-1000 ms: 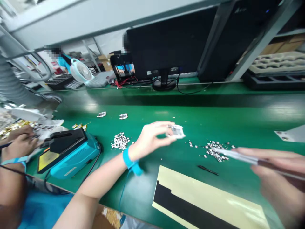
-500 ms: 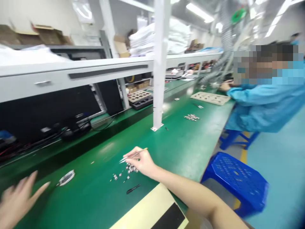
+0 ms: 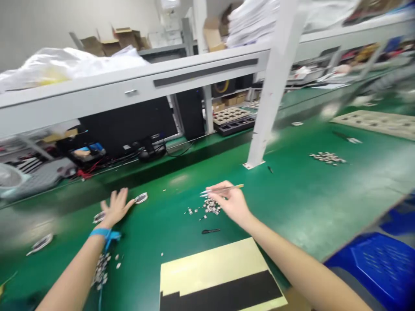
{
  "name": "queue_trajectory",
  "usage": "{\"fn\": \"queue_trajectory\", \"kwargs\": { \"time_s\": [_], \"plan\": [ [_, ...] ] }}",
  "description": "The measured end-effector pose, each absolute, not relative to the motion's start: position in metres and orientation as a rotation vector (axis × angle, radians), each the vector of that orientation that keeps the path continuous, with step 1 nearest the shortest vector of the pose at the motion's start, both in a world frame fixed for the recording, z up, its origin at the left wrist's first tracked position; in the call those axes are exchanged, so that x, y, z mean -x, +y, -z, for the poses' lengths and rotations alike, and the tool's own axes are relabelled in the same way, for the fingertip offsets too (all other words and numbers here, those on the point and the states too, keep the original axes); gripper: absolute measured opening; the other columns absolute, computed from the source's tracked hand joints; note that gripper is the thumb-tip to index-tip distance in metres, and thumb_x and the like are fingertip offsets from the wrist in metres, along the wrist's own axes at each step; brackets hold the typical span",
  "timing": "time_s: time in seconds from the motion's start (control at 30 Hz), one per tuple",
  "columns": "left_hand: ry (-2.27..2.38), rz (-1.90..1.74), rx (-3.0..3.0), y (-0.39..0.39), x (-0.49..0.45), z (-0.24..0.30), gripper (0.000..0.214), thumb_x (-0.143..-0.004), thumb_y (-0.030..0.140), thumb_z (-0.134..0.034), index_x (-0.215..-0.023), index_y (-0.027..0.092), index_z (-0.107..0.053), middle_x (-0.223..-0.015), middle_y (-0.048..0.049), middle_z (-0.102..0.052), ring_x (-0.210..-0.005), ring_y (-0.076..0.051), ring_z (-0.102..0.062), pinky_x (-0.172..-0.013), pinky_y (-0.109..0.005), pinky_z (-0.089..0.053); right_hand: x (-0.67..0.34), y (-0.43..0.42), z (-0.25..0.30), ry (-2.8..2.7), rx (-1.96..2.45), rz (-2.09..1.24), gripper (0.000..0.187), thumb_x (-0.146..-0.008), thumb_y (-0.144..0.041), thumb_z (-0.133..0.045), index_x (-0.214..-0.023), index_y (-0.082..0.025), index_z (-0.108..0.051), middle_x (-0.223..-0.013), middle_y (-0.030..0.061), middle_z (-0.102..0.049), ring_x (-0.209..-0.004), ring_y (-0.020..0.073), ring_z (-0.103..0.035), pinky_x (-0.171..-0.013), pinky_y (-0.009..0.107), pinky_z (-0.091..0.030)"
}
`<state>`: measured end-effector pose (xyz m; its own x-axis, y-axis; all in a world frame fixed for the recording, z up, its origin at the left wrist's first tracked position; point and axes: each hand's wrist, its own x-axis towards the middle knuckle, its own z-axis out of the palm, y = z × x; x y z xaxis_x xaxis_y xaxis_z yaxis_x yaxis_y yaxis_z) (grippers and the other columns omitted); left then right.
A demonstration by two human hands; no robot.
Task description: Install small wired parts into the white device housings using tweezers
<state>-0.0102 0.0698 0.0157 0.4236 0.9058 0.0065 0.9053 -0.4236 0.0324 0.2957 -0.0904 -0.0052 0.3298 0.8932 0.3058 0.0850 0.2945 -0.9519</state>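
My left hand [image 3: 115, 208] lies flat on the green bench top [image 3: 292, 194] with its fingers spread, holding nothing. Its fingertips almost touch a small silvery part [image 3: 141, 198], and another such part [image 3: 98, 217] lies just beside the palm. A blue strap [image 3: 103, 233] circles that wrist. My right hand [image 3: 231, 201] is closed on a pair of tweezers [image 3: 221, 188] whose tips point left. It hovers over a small pile of tiny metal pieces [image 3: 210, 207]. A second scatter of tiny pieces [image 3: 103, 265] lies under my left forearm.
A cream and black sheet [image 3: 217, 278] lies at the bench's near edge, a small black tool [image 3: 210, 231] just beyond it. A white post [image 3: 270, 90] stands behind. Monitors [image 3: 129, 125], trays [image 3: 231, 119] and cables line the back. A blue stool [image 3: 379, 259] stands at right.
The view has swung back to the left. My left hand has come down flat on the bench by the silvery parts. My right hand keeps the tweezers over the same pile.
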Motion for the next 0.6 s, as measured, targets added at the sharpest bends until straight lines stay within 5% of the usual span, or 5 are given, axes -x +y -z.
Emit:
{"fn": "queue_trajectory", "kwargs": {
  "time_s": [0.2,0.4,0.5,0.6],
  "plan": [
    [1.547,-0.068,-2.613,0.107,0.006,0.026,0.033,-0.084,0.031,-0.049,-0.112,0.014,-0.047,-0.115,-0.0083,-0.05,-0.101,-0.021,-0.051,-0.085,-0.042,-0.045,-0.342,-0.079,-0.001,-1.225,1.541,-0.624,0.028,-0.081,-0.027,-0.048,-0.106,-0.017,-0.039,-0.094,0.0079,-0.064,-0.087,0.0169,-0.063,-0.078,0.032,-0.051],
    [1.39,-0.313,-2.682,0.1,-0.049,0.029,0.034,-0.084,0.03,-0.049,-0.114,0.015,-0.046,-0.118,-0.009,-0.047,-0.105,-0.022,-0.049,-0.088,-0.044,-0.043,-0.387,-0.084,-0.003,-1.423,2.379,-0.411,0.013,-0.075,-0.007,-0.052,-0.087,-0.005,-0.055,-0.094,0.0231,-0.059,-0.099,0.0371,-0.054,-0.083,0.058,-0.037],
    [1.267,-0.418,-2.714,0.065,-0.08,0.021,0.032,-0.088,0.025,-0.039,-0.119,0.014,-0.043,-0.125,-0.0117,-0.043,-0.116,-0.023,-0.041,-0.098,-0.047,-0.033,-0.388,-0.083,0.001,-1.5,2.683,-0.369,0.017,-0.08,-0.017,-0.052,-0.094,-0.007,-0.056,-0.099,0.0142,-0.058,-0.097,0.0255,-0.055,-0.082,0.047,-0.044],
    [0.893,-0.302,-2.748,0.009,-0.101,0.018,0.025,-0.086,0.034,-0.044,-0.104,0.021,-0.056,-0.104,-0.0027,-0.059,-0.099,-0.015,-0.054,-0.089,-0.028,-0.042,-0.385,-0.08,0.003,-1.585,2.843,-0.33,0.028,-0.084,-0.031,-0.049,-0.105,-0.013,-0.052,-0.106,0.0063,-0.055,-0.094,0.0161,-0.055,-0.08,0.037,-0.047]
  ]
}}
